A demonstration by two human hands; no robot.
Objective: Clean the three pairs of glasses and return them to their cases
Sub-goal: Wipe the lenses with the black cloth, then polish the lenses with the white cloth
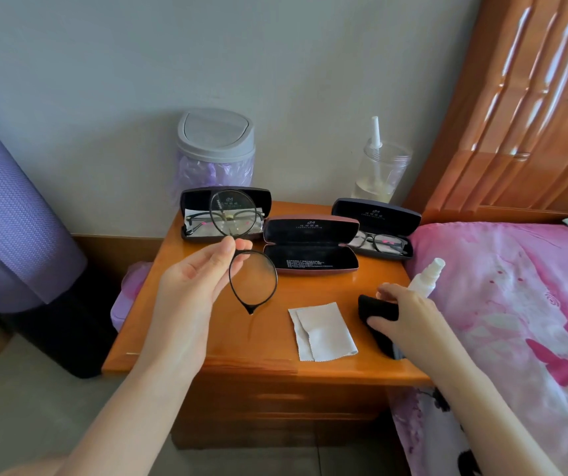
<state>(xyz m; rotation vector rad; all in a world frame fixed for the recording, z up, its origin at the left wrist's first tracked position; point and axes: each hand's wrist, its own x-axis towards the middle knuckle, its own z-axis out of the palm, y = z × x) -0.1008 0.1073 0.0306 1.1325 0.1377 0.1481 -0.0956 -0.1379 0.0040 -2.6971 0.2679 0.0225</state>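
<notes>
Our left hand [200, 280] pinches the round black wire-framed glasses [253, 281] at the bridge, holding them on end above the glossy orange wooden bedside table [317, 290]. Our right hand [409, 321] curls its fingers round a soft black cloth [377, 309] at the table's right edge, just beside a white spray bottle [425, 278].

We judge the cleaning barely begun. The open maroon hard case [310, 255] in the middle is empty. The black case far left [191, 204] and the dark case far right [378, 214] each hold a pair, and we cannot tell whether those are cleaned.

A pale grey wiping cloth [322, 333] lies near the near edge. The cases line the far side, so we have room over the near-left tabletop.
</notes>
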